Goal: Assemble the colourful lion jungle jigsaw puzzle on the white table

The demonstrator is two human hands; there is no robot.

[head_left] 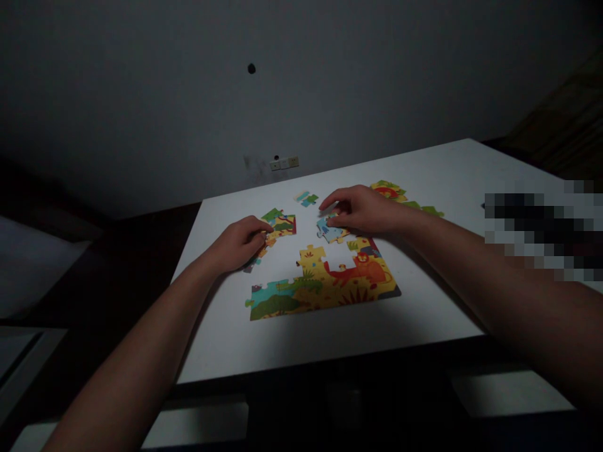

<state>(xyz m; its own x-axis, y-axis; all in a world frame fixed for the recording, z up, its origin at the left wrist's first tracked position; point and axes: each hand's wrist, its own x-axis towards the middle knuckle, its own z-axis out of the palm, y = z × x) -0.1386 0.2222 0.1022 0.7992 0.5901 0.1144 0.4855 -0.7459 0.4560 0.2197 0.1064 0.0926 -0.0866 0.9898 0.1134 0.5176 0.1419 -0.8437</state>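
Your right hand (362, 210) pinches a blue cardboard puzzle piece (330, 230) at the far edge of the colourful, partly assembled jigsaw (325, 282). Your left hand (240, 242), fingers curled, grips a green-and-yellow puzzle cluster (281, 223) just left, on the white table (424, 314).

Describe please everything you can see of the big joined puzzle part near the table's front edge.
The joined puzzle section lies flat on the white table. It looks like printed cardboard: mostly yellow, with green and blue at its left end and an orange lion at the right. Its lower edge is straight, its upper edge stepped, with a white gap where a piece is missing. The right hand holds a blue piece at its upper edge.
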